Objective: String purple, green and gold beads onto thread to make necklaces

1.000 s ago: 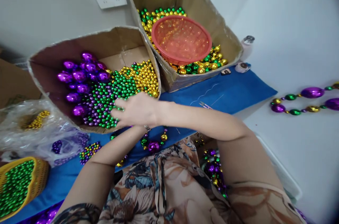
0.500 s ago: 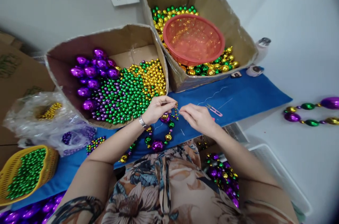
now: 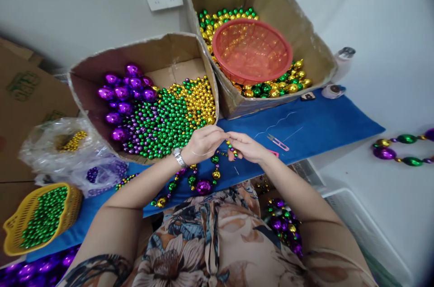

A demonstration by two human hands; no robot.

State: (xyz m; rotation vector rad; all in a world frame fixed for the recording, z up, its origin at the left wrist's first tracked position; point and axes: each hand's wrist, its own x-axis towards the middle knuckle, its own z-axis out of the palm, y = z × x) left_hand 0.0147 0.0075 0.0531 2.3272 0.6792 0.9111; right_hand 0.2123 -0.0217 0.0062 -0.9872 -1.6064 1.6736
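- Bead string [image 3: 204,187] lies in bends on the blue table [image 3: 346,117], right by your tummy.
- Your left hand [image 3: 202,143] and right hand [image 3: 247,146] are together just past it, fingertips touching. I can't tell how tightly each one pinches.
- Small beads [image 3: 233,151] hang by your right fingers, and thin thread [image 3: 203,155] runs by your left hand. The beads look light, hard and slippery; the thread looks soft and floppy. It's best to pinch the thread close to the beads, so none slide off.
- Pink snips [image 3: 280,143] lie past your right hand.
- Farther off, the near box [image 3: 135,47] holds loose beads [image 3: 167,117].
- The far box [image 3: 291,16] holds a red basket [image 3: 251,80] on more beads [image 3: 293,89].
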